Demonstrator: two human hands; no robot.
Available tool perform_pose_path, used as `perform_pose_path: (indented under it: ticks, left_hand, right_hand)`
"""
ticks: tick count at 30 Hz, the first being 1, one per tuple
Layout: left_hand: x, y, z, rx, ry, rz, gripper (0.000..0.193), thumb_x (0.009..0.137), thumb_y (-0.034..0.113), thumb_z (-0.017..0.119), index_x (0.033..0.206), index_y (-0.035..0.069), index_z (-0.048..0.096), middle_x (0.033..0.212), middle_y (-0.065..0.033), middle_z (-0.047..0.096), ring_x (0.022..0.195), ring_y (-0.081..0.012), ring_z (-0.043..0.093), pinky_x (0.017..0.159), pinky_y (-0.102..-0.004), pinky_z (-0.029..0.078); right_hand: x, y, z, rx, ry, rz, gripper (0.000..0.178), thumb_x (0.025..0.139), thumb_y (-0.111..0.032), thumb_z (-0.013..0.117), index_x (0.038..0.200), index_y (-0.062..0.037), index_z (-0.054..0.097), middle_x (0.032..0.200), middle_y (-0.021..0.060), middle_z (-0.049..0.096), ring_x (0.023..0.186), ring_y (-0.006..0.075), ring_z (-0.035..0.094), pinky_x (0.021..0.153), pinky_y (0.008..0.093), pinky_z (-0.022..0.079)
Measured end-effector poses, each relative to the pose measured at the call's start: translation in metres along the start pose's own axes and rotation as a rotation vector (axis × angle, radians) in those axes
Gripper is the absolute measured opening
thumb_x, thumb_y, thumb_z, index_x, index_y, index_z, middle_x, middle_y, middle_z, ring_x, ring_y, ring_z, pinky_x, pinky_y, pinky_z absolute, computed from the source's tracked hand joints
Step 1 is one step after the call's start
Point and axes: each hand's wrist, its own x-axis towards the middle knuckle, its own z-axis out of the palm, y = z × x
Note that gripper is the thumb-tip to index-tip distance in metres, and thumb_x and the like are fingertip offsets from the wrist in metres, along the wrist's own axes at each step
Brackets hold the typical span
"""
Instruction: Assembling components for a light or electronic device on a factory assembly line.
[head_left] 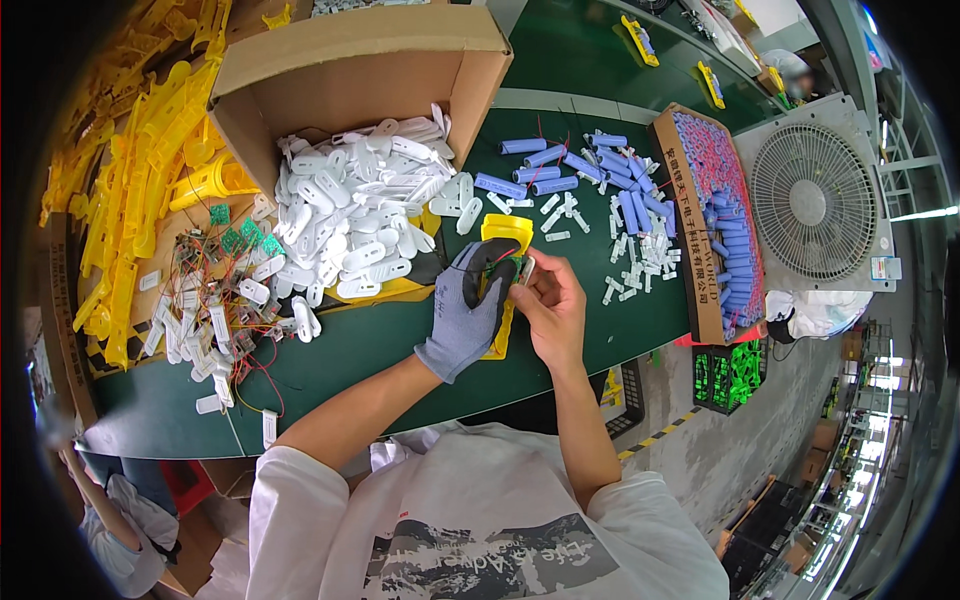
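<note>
My left hand (463, 308), in a grey-blue glove with dark fingertips, is closed around a yellow plastic housing (508, 228). The housing lies lengthwise away from me over the green table, its far end showing past the glove and its near end below. My bare right hand (556, 312) is pinched against the housing's right side, with a small white part (527, 270) at its fingertips. That part is mostly covered by the fingers. Thin red wires show beside the left fingers. White oval covers (468, 214) and small white clips (557, 236) lie just beyond the hands.
A tipped cardboard box (360, 62) spills white covers at the back left. Yellow housings (140, 220) and wired circuit boards (240, 240) lie further left. Blue cylindrical cells (545, 157) lie behind my hands. A cell carton (690, 230) and a fan (815, 200) stand right.
</note>
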Motion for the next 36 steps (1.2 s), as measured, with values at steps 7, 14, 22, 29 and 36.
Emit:
perform_pose_path:
  ticks: [7,14,22,29,36]
  left_hand:
    - [-0.003,0.001,-0.001,0.027,-0.030,0.044,0.023,0.090,0.000,0.054,0.112,-0.001,0.057,0.101,-0.0096,0.062,0.090,-0.0125,0.058,0.080,-0.0270,0.047]
    - [-0.002,0.000,0.001,0.037,-0.002,0.026,0.022,0.090,0.000,0.054,0.111,-0.002,0.056,0.098,-0.0095,0.062,0.087,-0.0127,0.057,0.079,-0.0270,0.047]
    - [-0.002,0.001,0.001,-0.002,-0.022,-0.078,0.022,0.086,0.002,0.054,0.108,-0.001,0.056,0.097,-0.0166,0.060,0.085,-0.0287,0.061,0.075,-0.0357,0.048]
    - [-0.001,0.000,0.002,0.076,-0.054,0.002,0.021,0.087,0.003,0.052,0.108,-0.001,0.055,0.095,-0.0175,0.058,0.084,-0.0334,0.059,0.073,-0.0374,0.047]
    - [-0.003,0.006,-0.002,0.024,-0.111,-0.093,0.023,0.088,0.004,0.053,0.110,0.000,0.055,0.097,-0.0161,0.059,0.086,-0.0287,0.061,0.075,-0.0352,0.048]
  right_hand:
    - [-0.002,-0.001,-0.004,0.114,-0.005,0.063,0.049,0.079,0.014,0.064,0.125,0.0040,0.055,0.104,0.0072,0.060,0.086,0.0081,0.058,0.076,0.0197,0.049]
    - [-0.005,-0.002,-0.001,-0.092,-0.028,-0.061,0.047,0.082,0.010,0.064,0.127,-0.0007,0.056,0.108,0.0065,0.061,0.085,0.0070,0.057,0.076,0.0210,0.050]
    - [-0.014,0.001,0.010,-0.103,0.070,-0.044,0.049,0.084,0.008,0.062,0.131,0.0014,0.051,0.101,0.0054,0.059,0.077,0.0049,0.055,0.072,0.0197,0.049]
    - [-0.014,-0.004,0.006,-0.061,0.085,-0.114,0.049,0.082,0.010,0.063,0.129,0.0021,0.053,0.096,0.0047,0.059,0.078,0.0057,0.057,0.070,0.0189,0.049]
    - [-0.009,-0.028,0.002,-0.109,0.091,0.073,0.026,0.087,0.001,0.060,0.112,0.0012,0.057,0.087,0.0035,0.059,0.071,0.0052,0.056,0.061,0.0178,0.047]
